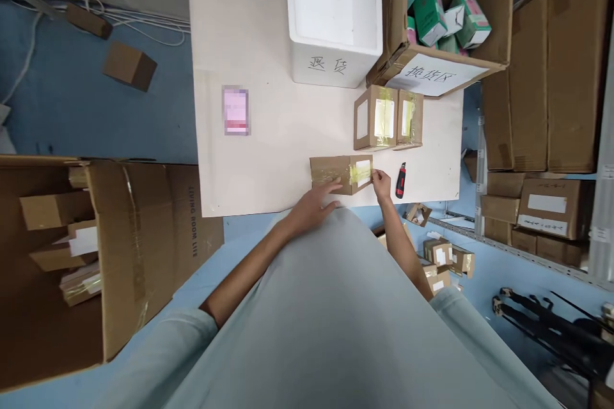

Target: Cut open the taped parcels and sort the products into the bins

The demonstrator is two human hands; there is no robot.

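A small cardboard box [330, 172] lies on its side near the front edge of the table, with yellowish clear tape over a white label [363, 172] at its right end. Across the box's near left side rests my left hand [311, 208], its fingers spread. My right hand [382, 185] is at the box's right end, thumb and finger pinched together at the edge of the taped label. What they pinch, if anything, is too small to make out. Just right of that hand lies a red and black utility knife [400, 180].
Two taped cardboard boxes [375, 118] stand behind. At the back are a white foam bin [330, 67] and a carton [501, 25] of green boxes. A pink blurred item [236, 110] lies left. A large open carton [144, 236] stands by the table's left side; shelving [480, 204] is right.
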